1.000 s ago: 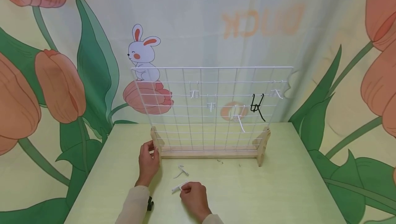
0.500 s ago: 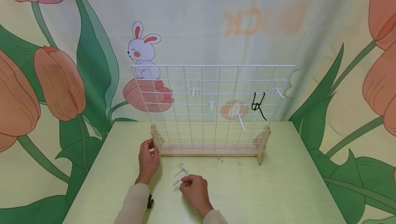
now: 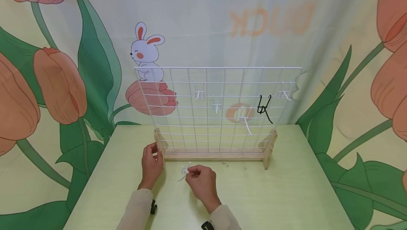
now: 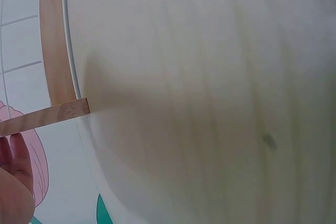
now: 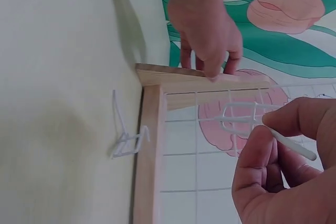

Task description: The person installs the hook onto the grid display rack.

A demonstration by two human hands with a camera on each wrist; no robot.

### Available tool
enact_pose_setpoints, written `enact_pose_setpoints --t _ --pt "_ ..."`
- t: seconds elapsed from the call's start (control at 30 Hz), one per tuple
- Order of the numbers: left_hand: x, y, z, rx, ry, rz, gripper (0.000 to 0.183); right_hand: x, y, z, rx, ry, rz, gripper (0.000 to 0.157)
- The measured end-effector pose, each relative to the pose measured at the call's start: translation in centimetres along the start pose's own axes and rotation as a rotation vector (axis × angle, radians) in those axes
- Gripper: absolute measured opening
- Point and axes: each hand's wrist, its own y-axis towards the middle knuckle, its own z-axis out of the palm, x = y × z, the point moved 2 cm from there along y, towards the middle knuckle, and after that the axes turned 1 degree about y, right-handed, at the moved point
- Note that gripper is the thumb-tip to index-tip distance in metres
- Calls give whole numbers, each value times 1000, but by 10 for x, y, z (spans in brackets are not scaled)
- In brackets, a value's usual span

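My right hand (image 3: 201,187) pinches a white wire hook (image 5: 291,144) between thumb and fingertips, its peg pointing back past the thumb in the right wrist view. Another white hook (image 5: 119,111) lies on the table just in front of the stand; in the head view the held one overlaps it. My left hand (image 3: 152,166) grips the left upright of the wooden stand (image 3: 214,158), thumb and fingers on opposite sides of the board (image 5: 176,73). A white wire grid (image 3: 216,68) stands upright in this stand.
Several white hooks, such as a long one (image 3: 247,127) and a short one (image 3: 199,95), hang on the grid. A black hook (image 3: 262,109) hangs at its right. Small dark crumbs (image 3: 225,164) lie on the table (image 3: 286,194). A printed curtain (image 3: 190,18) is behind.
My right hand has lifted the nearer white hook off the table and moved it forward towards the stand, turning it. My left hand has stayed on the stand's upright.
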Motion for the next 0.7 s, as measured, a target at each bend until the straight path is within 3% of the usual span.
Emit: enact_pose_setpoints --t 0.7 --pt "2 0 1 4 -9 -20 34 46 39 -11 -102 105 -2 9"
